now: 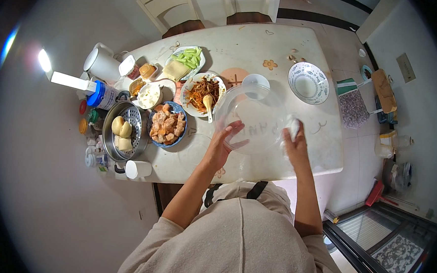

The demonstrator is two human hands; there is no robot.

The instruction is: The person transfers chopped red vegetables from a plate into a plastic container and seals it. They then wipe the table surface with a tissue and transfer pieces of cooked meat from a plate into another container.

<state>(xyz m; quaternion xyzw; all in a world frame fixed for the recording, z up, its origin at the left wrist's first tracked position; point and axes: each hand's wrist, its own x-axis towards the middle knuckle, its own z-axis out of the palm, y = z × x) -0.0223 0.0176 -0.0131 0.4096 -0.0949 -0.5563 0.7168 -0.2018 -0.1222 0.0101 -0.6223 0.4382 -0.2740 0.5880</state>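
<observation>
My left hand (pixel 220 146) grips the left side of a large round clear plastic lid or shallow basin (pixel 259 138), raised above the table. In my right hand (pixel 296 146) is a bunched white tissue or cloth (pixel 292 125), at the right rim of the clear plastic piece and slightly blurred. Partly behind the clear piece sits a small white bowl (pixel 256 80). Just left of it, a plate of dark and orange shredded food (pixel 203 93) holds a ceramic spoon (pixel 208 104). Farther right stands a fish-patterned bowl (pixel 308 83).
Left on the table (pixel 321 149) are a blue plate of coated chunks (pixel 167 124), a steamer pot (pixel 109 138) with buns, a bowl of white pieces (pixel 149 95), cut green vegetables (pixel 189 57), a white cup (pixel 138 169) and jars. A lit lamp (pixel 73 82) stands there. Chairs (pixel 248 17) line the far side.
</observation>
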